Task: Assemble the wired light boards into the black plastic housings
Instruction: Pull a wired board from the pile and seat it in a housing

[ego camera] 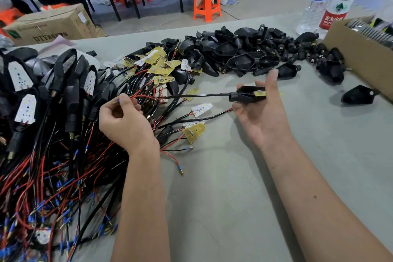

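Two bare forearms reach out over the grey table [223, 208]. The left hand [125, 121] is curled, its fingers pinching the red and black wire ends [129, 97]. The right hand [262, 112] is palm up, thumb and fingers loosely spread around a black plastic housing [246, 96] with a yellow light board [260, 93] inside it. A black cable [202, 95] runs between the hands. Behind lies a pile of empty black housings [244, 53]. Finished pieces [53, 83] are heaped on the left.
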Demonstrator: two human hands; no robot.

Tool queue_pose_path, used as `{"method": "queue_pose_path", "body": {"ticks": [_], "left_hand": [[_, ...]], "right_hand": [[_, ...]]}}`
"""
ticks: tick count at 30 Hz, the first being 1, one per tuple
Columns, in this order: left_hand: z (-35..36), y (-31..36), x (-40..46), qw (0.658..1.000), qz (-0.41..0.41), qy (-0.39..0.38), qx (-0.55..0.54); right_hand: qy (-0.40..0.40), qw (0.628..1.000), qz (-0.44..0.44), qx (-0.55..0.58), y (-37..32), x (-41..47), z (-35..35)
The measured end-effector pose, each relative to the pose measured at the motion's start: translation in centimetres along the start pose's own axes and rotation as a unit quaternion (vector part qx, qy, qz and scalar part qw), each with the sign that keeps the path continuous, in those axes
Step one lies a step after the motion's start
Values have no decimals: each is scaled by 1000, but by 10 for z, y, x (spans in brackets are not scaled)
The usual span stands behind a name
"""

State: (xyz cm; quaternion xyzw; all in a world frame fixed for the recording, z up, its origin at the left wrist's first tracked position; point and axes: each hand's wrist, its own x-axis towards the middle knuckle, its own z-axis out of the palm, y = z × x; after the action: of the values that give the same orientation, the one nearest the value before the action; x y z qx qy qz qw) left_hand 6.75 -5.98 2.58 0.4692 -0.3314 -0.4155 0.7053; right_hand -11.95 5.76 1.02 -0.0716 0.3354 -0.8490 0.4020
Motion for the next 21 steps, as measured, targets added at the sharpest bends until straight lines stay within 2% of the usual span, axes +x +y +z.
{"method": "queue_pose_path", "body": {"ticks": [4,9,11,12,14,17,19,21], "left_hand": [[-2,1,4,999,36,28,11],[-8,5,13,996,29,83,3],[-6,5,7,994,59,83,45],[-5,7,0,987,88,89,102],[-4,14,-12,948,190,103,232],[3,19,-27,894,330,45,299],[11,18,-41,867,362,-22,341],[17,14,-52,842,359,-63,398]], "right_hand": [[-38,998,16,40,-5,-3,0],[-76,997,14,31,-7,-2,-2],[-70,998,4,-3,-7,-1,-3],[-70,997,-6,-31,-5,-1,-3],[-71,992,-28,-96,-3,-2,-3],[-62,986,-44,-151,0,-4,-2],[-59,982,-52,-170,1,-4,-2],[-60,974,-79,-201,2,-3,-3]]}}
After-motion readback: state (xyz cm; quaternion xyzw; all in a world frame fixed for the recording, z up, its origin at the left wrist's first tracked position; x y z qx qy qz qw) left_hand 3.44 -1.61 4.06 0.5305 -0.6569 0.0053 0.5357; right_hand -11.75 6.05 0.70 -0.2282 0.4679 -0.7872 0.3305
